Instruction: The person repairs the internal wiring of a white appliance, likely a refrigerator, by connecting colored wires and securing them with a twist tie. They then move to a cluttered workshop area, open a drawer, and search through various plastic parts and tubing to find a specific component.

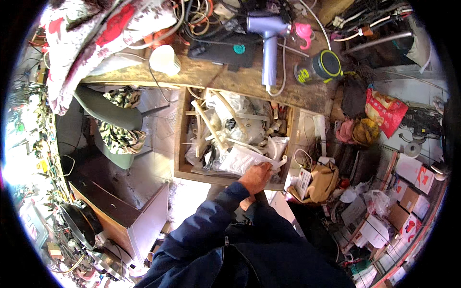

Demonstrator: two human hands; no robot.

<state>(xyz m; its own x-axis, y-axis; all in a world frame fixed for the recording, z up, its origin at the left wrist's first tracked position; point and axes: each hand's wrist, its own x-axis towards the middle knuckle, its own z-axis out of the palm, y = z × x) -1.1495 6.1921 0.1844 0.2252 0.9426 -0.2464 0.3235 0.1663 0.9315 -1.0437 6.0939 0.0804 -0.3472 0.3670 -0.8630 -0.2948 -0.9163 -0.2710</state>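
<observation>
My left hand [257, 177] reaches over the front of an open wooden drawer [179, 129]. Its fingers are curled on the near right end of a flat white plastic packet [240, 160]. Below it, my right hand [247, 202] shows only in part, close to the left wrist; its fingers are hidden. Pale tubes [210, 124], clear plastic bags [252, 129] and other white parts crowd the drawer around the packet. A white curved tube end [279, 164] lies just right of my left hand.
Behind the drawer, a wooden tabletop [216, 72] bears a lilac hair dryer [270, 53], a dark jar [324, 66], a white cup [164, 60] and cables. A chair [108, 108] stands left. A tan bag [321, 183] and several boxes lie right.
</observation>
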